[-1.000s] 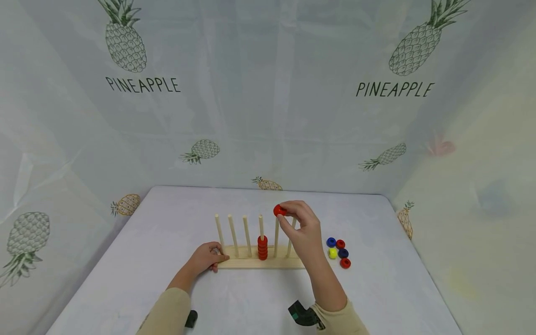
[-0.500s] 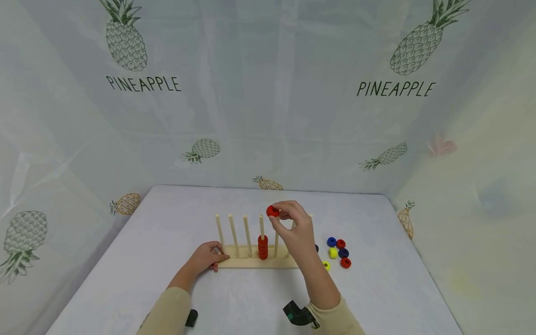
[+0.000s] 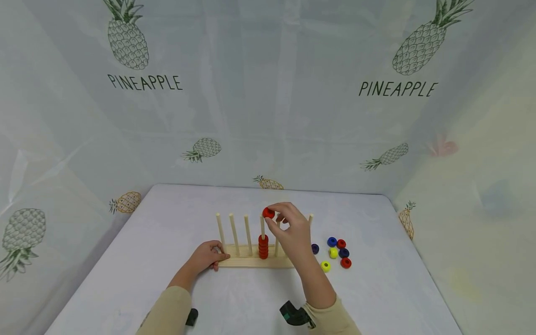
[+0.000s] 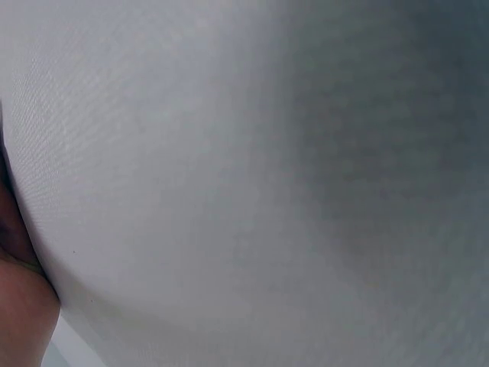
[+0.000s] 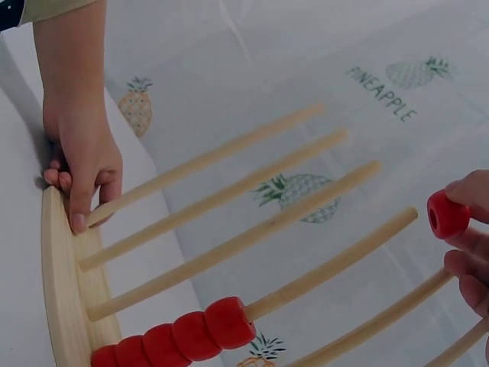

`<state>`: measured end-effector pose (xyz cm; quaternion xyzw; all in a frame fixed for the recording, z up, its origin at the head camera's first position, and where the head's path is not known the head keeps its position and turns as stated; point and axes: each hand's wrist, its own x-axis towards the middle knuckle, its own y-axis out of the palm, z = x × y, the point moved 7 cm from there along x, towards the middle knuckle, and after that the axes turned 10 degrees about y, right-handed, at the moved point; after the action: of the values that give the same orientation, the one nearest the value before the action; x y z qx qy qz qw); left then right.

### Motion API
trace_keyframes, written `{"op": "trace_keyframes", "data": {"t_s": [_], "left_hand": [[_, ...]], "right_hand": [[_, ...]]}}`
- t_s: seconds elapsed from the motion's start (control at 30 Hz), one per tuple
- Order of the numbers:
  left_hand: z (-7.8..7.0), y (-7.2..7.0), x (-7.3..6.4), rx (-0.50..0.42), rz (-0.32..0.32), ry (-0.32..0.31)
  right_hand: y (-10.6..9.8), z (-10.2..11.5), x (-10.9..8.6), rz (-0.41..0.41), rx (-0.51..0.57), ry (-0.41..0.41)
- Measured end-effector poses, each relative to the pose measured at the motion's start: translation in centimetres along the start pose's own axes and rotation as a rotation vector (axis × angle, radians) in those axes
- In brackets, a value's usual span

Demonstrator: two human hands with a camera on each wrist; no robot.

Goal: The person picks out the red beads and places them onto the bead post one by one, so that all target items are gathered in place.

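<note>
While left fingers [image 5: 79, 205] grip crosswise rack [image 3: 255, 263], right fingers [image 5: 474, 188] pinch bead [image 5: 452, 216], hole [image 5: 434, 219] facing peg [image 5: 336, 264].

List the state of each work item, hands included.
Wooden rack, flat on the table, pegs up.
Left hand, holding the rack's left end.
Held red bead, unthreaded, just off the tip of the fourth peg from the left.
Right hand, pinching that bead.
Fourth peg, red beads stacked below, top bare.
Three leftmost pegs, bare.
Pegs further right, partly hidden by the right hand.
Loose beads, scattered on the table right of the rack.
</note>
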<state>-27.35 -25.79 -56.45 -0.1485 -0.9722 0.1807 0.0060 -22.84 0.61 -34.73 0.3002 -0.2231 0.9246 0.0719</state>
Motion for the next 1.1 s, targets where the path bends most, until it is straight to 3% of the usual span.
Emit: {"op": "trace_keyframes", "data": {"t_s": [0.3,0.63,0.87,1.1], "left_hand": [[0.18,-0.17,0.07,0.018,-0.003,0.002],[-0.17,-0.05,-0.03,0.028,-0.008,-0.004],[-0.14,0.00,0.03,0.041,-0.006,-0.020],[-0.28,-0.01,-0.01,0.034,-0.010,0.004]], "right_hand": [[0.37,0.43,-0.06,-0.040,-0.086,-0.053],[0.75,0.58,-0.34,-0.103,-0.152,-0.060],[0.77,0.67,-0.31,-0.102,-0.188,-0.043],[1.00,0.69,-0.17,-0.083,-0.225,-0.052]]}}
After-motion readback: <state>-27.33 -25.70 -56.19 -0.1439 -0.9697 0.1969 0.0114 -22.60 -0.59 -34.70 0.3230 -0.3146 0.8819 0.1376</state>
